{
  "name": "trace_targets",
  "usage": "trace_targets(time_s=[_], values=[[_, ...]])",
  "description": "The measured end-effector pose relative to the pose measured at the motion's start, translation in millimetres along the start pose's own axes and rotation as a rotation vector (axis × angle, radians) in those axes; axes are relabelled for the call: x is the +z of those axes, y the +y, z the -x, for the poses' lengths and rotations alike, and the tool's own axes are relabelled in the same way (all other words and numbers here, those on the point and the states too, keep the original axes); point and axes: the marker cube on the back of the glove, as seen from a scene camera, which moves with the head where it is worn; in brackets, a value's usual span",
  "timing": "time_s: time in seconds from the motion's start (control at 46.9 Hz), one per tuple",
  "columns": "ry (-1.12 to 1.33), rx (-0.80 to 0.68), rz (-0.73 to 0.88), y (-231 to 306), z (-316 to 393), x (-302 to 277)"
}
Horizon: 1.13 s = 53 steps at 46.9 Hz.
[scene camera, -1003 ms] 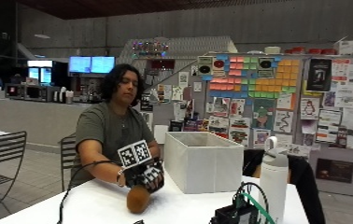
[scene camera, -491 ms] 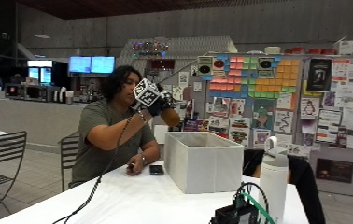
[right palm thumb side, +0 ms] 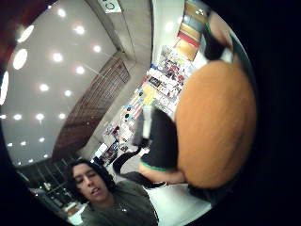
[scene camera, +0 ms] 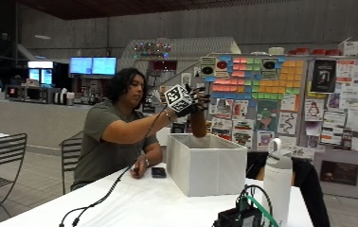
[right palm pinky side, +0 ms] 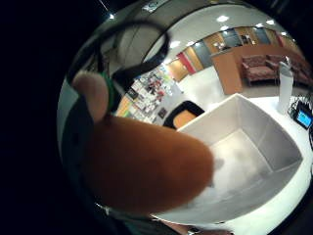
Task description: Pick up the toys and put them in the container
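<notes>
the brown plush toy [scene camera: 198, 124] hangs above the open white fabric bin [scene camera: 207, 163], its lower end near the rim, gripped by the curled fingers of the gloved right hand [scene camera: 190, 100]. half a second ago that hand was raised higher, left of the bin.

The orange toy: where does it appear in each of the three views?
Outside view: orange toy hangs from the right hand above the white container.
Little finger view: toy beside the open container.
Thumb view: toy; container absent.
Shared landmark: the toy.
</notes>
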Motion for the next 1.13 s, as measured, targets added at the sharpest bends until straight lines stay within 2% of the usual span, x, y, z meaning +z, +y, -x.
trace_targets(time_s=[0.149, 0.299, 0.512, 0.747, 0.917, 1.13], values=[[0.023, 0.035, -0.018, 0.1, -14.0, -16.0], [0.056, 0.045, 0.015, 24.9, -21.6, -44.6], [0.158, 0.128, 0.120, 87.9, -40.1, -97.0], [0.289, 0.168, 0.098, 158.9, -60.3, -146.0], [0.453, 0.235, 0.161, 181.3, -67.7, -169.1], [0.552, 0.236, 0.107, 186.8, -66.8, -206.8]])
